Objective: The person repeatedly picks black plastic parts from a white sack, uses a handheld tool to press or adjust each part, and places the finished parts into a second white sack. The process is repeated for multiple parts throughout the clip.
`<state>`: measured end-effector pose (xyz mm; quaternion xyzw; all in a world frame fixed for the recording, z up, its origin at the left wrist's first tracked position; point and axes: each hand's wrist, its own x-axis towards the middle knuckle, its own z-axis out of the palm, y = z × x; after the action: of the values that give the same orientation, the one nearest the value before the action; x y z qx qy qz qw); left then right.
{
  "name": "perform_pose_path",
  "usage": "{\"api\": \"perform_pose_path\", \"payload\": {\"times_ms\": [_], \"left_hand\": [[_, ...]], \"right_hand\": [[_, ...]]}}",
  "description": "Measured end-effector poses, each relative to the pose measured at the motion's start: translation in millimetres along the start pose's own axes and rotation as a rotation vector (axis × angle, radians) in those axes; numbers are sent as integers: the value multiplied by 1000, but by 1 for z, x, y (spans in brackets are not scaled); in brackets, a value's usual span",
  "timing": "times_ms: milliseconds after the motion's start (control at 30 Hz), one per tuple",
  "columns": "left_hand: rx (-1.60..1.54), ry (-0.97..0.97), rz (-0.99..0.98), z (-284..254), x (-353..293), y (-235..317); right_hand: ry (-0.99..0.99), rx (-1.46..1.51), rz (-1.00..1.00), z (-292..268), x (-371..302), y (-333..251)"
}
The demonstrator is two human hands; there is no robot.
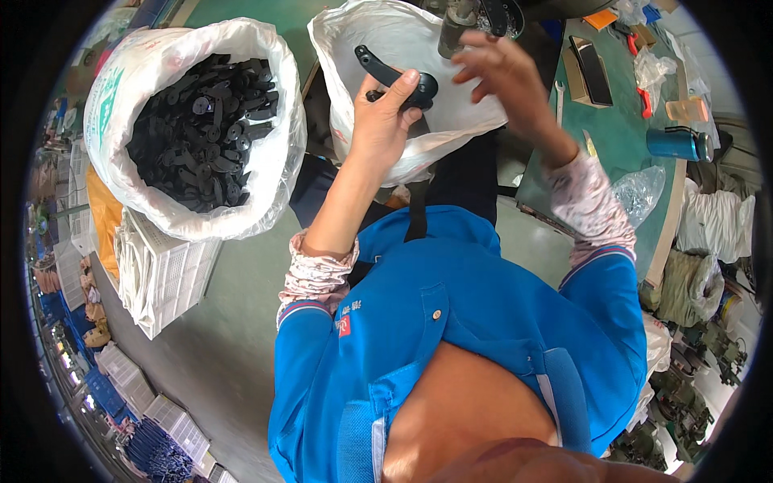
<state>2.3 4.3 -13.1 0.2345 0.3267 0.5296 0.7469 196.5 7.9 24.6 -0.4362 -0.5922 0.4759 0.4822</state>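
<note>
In front of me, my left hand (383, 125) is closed around a black lever-shaped part (377, 64), held above the mouth of a white plastic bag (342, 40). One end of the part is a long arm with holes; the other is round. Another small dark bit pokes out beside my fingers; I cannot tell whether it is a separate piece. My right hand (509, 79), slightly blurred, is raised over the bag's right side with its fingers apart and nothing visible in them. Just beyond its fingertips stands a grey metal cylinder (457, 30) of a machine.
To the left, another white bag (274, 97) holds many black parts (213, 133) above a white crate (181, 278). On the green bench (580, 133) at right lie a wrench (560, 101), a phone-like black slab (590, 71), a blue flask (676, 143) and clear plastic (640, 196).
</note>
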Motion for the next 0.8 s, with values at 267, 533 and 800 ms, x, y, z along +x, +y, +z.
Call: {"api": "perform_pose_path", "payload": {"times_ms": [267,533,800], "left_hand": [[-85,-20,-116,-3,3,-4],[-201,-27,-255,-1,5,-3],[-320,-185,-302,18,-12,-13]], "right_hand": [[184,460,-43,8,-7,15],[-196,-781,-684,2,-25,-9],[124,-511,-422,0,-2,-32]]}}
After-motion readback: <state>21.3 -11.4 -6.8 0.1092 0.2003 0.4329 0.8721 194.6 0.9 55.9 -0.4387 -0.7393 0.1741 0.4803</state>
